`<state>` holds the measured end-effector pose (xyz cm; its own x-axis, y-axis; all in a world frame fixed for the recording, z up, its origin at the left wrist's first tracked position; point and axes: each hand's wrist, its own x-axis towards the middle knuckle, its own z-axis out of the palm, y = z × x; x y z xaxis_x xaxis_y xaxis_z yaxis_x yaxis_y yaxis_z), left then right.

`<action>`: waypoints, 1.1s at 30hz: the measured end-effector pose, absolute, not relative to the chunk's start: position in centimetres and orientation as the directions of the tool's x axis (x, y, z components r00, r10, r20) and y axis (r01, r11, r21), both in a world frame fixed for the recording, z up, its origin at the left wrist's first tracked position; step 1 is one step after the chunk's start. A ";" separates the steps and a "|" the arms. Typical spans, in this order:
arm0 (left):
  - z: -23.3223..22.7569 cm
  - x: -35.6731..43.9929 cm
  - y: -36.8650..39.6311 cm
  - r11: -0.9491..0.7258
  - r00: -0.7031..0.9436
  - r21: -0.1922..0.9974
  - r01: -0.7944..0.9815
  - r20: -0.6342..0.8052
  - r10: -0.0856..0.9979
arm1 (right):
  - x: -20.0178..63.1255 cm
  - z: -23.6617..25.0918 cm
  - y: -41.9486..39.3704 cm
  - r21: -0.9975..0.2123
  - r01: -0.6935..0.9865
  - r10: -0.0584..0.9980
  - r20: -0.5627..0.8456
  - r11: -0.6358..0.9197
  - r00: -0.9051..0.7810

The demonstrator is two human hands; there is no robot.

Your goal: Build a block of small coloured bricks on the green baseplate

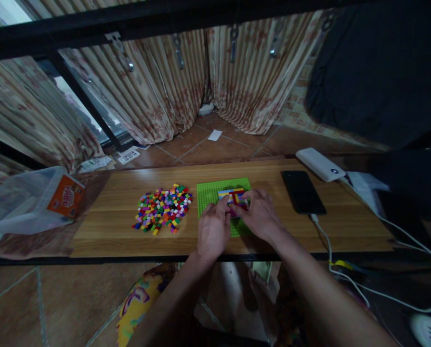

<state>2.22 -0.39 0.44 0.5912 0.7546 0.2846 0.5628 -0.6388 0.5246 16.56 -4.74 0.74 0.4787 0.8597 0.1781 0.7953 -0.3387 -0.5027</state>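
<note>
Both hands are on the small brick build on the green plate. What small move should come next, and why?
Probably the left hand reaches for one brick from the loose pile: both hands, right hand too, rest on the build on the green baseplate.

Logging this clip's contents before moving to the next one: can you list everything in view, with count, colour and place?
wooden board: one, light brown, across the middle
green baseplate: one, green, centre of the board
brick assembly: one, mixed yellow, red, blue, on the baseplate under the fingers
loose bricks: one pile, many colours, left of the baseplate
phone: one, black, right on the board, cable plugged in
power bank: one, white, behind the phone
white cable: at least one, running off to the right
plastic bag: one, clear, far left, holding an orange box
curtains: striped beige, back
left hand: one, fingers on the assembly
right hand: one, fingers on the assembly
</note>
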 end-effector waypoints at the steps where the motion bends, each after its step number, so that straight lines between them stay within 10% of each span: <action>1: 0.4 2.3 -0.4 -0.635 0.587 0.527 0.565 0.284 0.758 | 16.6 0.6 -4.7 -0.504 0.796 0.861 0.178 -0.336 0.477; 22: 0.8 0.7 1.4 -0.538 0.446 0.582 0.609 0.309 0.840 | 17.1 -1.4 -4.4 -0.585 0.761 0.876 0.169 -0.280 0.452; 33: 1.9 -7.8 8.1 -0.199 0.170 0.189 0.962 0.157 0.973 | 17.6 0.1 -4.4 -0.619 0.755 0.886 0.198 -0.218 0.418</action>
